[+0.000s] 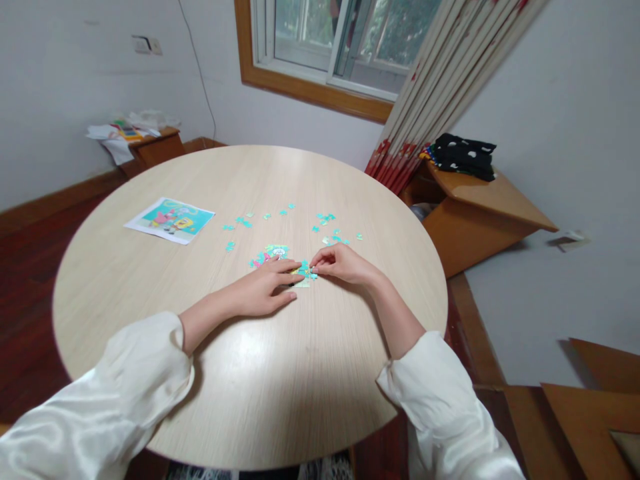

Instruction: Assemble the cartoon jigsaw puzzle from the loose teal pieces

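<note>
Flat left hand (pixel 265 291) presses joined jigsaw pieces (pixel 273 254); right hand (pixel 341 264) pinches a knobbed teal piece (pixel 307 269).

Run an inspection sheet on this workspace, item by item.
Surface: round wooden table, pale grain, glare near the front.
Job's things: joined puzzle section at the fingertips; loose puzzle pieces scattered beyond it; reference picture at far left.
Clutter: papers heaped on a corner stand.
Grips: left hand flat, fingers pressing the section; right hand pinching a puzzle piece.
Cables: one thin cable down the wall.
Surroundings: window, curtain, folded dark cloth on a wooden cabinet.
</note>
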`<move>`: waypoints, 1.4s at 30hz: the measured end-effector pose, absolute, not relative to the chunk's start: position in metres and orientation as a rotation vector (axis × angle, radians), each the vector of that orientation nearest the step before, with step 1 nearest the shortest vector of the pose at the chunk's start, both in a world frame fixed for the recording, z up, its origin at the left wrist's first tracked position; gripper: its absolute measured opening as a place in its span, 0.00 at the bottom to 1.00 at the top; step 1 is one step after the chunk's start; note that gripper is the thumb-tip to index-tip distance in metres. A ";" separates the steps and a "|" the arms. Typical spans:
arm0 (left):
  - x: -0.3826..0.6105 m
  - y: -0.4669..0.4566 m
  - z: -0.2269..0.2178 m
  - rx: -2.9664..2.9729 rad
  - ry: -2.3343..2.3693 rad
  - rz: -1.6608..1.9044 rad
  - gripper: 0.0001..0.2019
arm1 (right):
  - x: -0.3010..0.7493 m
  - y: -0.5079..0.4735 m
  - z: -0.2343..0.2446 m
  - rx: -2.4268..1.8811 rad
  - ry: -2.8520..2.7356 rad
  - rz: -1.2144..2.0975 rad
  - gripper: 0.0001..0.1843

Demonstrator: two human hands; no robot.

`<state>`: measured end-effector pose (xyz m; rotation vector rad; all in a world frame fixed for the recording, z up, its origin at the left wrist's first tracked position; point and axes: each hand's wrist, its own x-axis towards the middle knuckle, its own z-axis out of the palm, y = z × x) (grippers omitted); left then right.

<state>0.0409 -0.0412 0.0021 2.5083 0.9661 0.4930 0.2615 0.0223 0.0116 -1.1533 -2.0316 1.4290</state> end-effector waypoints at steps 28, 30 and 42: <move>0.040 -0.041 0.001 2.589 0.961 0.450 0.20 | 0.261 0.023 0.009 -1.212 -2.134 1.314 0.09; 0.040 -0.041 0.002 2.586 0.961 0.447 0.20 | 0.261 0.023 0.009 -1.214 -2.127 1.325 0.09; 0.040 -0.041 0.002 2.587 0.968 0.454 0.18 | 0.263 0.020 0.019 -1.159 -2.044 1.442 0.08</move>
